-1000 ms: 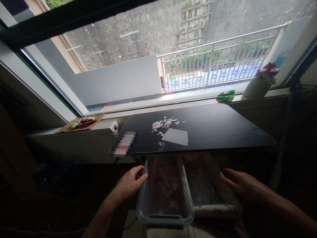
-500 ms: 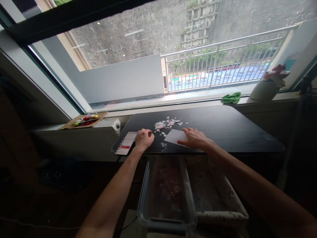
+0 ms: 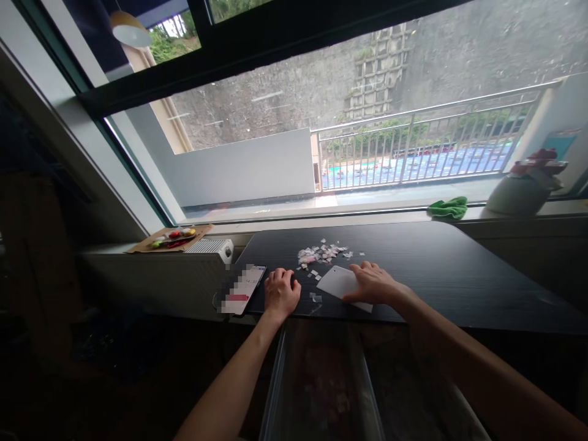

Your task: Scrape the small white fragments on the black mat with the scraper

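left hand (image 3: 281,294): loosely curled, thumb apart, beside the phone (image 3: 250,283)
right hand (image 3: 372,283): spread over white scraper (image 3: 336,283), cannot tell if gripping
white scraper: partly under right hand
paper scraps (image 3: 316,254): ahead, between both hands

head | looking forward and down from wearer's head | facing across dark table (image 3: 452,285) toward window frame (image 3: 257,54) | sitting near its front edge

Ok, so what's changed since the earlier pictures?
The left hand has left the clear bin and moved forward onto the dark table. The right hand has come forward and inward onto the white card. The small scraps and phone lie as before.
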`<state>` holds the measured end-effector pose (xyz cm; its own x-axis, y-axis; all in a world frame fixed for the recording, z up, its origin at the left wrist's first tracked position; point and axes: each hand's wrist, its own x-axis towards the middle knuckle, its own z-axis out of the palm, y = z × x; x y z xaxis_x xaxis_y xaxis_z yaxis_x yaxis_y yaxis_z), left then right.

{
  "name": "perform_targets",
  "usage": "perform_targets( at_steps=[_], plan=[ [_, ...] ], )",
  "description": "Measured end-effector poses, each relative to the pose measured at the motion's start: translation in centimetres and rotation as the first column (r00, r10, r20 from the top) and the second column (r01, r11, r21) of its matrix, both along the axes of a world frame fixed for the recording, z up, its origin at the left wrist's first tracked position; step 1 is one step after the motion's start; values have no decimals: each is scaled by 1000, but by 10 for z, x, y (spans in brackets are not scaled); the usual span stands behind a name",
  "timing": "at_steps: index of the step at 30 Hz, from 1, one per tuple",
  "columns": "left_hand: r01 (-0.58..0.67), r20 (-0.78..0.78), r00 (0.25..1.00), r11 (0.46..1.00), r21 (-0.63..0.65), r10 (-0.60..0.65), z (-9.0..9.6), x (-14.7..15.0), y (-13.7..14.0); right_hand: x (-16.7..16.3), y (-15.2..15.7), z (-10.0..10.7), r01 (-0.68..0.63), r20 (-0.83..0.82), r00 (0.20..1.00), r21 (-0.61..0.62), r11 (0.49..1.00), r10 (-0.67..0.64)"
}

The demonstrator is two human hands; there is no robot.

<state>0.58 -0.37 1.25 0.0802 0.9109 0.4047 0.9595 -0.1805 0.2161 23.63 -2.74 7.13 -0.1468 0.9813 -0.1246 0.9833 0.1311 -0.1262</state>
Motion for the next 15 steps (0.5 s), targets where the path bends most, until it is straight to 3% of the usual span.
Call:
perform_targets(
  at_steps=[8,15],
  plan=[
    [0,0,1000,1000,8,0,-3,0,-1,0,6,5,11,-3,1000,-55,998,-12],
    [-23,-6,1000,999,-28,23,-2,1,-1,-10,26,20,78,23,997,-227,971,-75]
  ],
)
